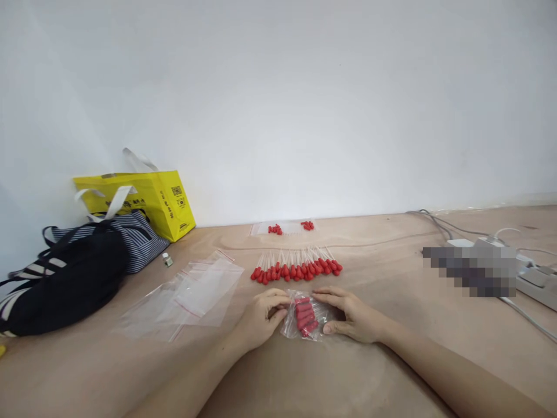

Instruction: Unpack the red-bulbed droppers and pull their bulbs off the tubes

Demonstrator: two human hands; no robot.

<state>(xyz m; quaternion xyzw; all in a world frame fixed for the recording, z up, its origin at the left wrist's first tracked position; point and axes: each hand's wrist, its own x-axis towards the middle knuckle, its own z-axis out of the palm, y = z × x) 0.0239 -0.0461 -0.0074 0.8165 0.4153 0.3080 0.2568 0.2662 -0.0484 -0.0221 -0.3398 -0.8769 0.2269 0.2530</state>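
A clear plastic zip bag point(287, 332) with several red-bulbed droppers point(305, 316) inside lies on the table between my hands. At its left edge, my left hand point(265, 316) has curled fingers and a thumb closed on the plastic. My right hand point(354, 316) rests at the bag's right side, thumb and fingers spread apart and touching it. Just beyond, a row of loose droppers point(298, 270) lies with red bulbs toward me and thin clear stems pointing away.
Flat clear zip bags point(209, 290) overlap on the left, near a small bottle point(167, 260). Filled bags point(287, 227) lie by the wall. Far left are a black bag point(73, 284), a striped bag point(137, 241) and a yellow bag point(174, 200). Power strips point(537, 284) and cables sit right.
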